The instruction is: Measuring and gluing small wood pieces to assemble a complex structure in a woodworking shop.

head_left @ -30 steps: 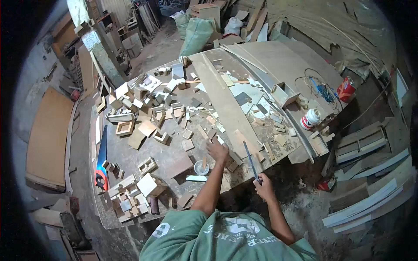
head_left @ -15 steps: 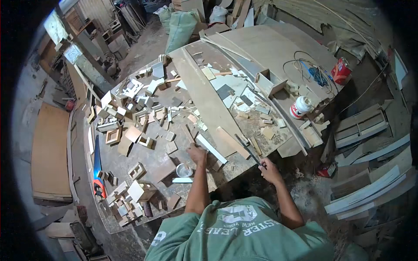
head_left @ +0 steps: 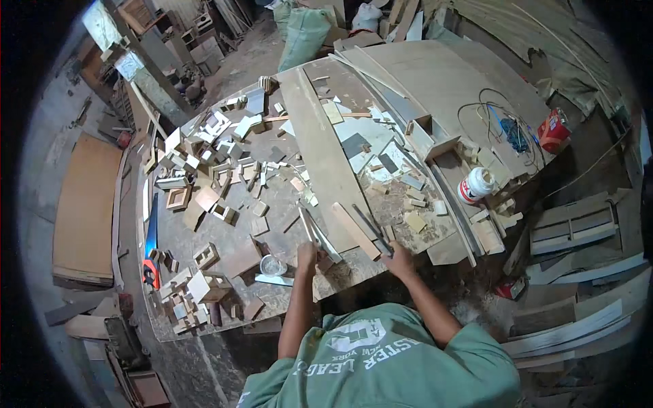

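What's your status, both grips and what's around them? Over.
Right grip closed on a dark slim bar. Left grip at a pale strip, hold unclear. Light-brown board beside the bar; small tub left of left grip.

One left hand (head_left: 307, 257) and one right hand (head_left: 398, 260), two hands in all, appear with one dark stick (head_left: 371, 226) at one worktop (head_left: 180, 231), which carries one blue-bladed handsaw (head_left: 151, 234), one white lidded jar (head_left: 476, 185), one clear cup (head_left: 273, 266), one blue tangle (head_left: 515, 136) and one red container (head_left: 554, 130). Down on the floor, one red box (head_left: 510, 288) makes a second red item, while at least two green sacks (head_left: 304, 35) and one white bag (head_left: 367, 17) stand beyond. Wood offcuts (head_left: 200, 287) run to dozens, too jumbled for an exact count.
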A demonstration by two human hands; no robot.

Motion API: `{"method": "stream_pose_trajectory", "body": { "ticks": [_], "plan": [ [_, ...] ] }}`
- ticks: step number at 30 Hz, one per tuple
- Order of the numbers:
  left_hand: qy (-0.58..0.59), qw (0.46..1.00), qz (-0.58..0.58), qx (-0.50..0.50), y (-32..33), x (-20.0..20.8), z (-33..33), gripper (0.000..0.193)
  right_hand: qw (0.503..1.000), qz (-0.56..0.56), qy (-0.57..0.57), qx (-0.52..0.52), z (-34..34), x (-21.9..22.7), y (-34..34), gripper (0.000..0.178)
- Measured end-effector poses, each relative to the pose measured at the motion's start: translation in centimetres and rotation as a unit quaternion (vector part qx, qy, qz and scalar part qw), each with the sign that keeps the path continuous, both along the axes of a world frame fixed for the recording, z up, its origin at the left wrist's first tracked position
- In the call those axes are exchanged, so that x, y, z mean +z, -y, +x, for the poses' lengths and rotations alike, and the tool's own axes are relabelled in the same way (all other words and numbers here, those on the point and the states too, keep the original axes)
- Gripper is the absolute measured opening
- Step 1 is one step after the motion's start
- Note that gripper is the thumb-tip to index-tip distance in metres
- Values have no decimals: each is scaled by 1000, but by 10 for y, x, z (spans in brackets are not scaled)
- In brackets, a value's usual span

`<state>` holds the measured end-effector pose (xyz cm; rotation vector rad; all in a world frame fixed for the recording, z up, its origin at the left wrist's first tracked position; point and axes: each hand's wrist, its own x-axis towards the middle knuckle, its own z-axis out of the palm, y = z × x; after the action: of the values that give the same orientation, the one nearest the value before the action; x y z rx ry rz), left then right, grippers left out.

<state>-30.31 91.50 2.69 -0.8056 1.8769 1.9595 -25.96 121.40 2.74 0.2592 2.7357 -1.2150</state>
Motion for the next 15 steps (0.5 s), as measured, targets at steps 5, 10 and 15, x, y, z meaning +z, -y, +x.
{"method": "stream_pose_trajectory", "body": {
  "ticks": [5,10,15],
  "plan": [
    [-3,990,114,79,-25,24,29,16,996,51,-46,62,-6,-2,19,45],
    [-21,984,165,-57,-17,24,55,20,993,81,-6,81,-13,-2,26,43],
    [0,978,205,-37,-30,28,72,24,996,-4,-21,83,-20,-21,16,34]
  ]
}}
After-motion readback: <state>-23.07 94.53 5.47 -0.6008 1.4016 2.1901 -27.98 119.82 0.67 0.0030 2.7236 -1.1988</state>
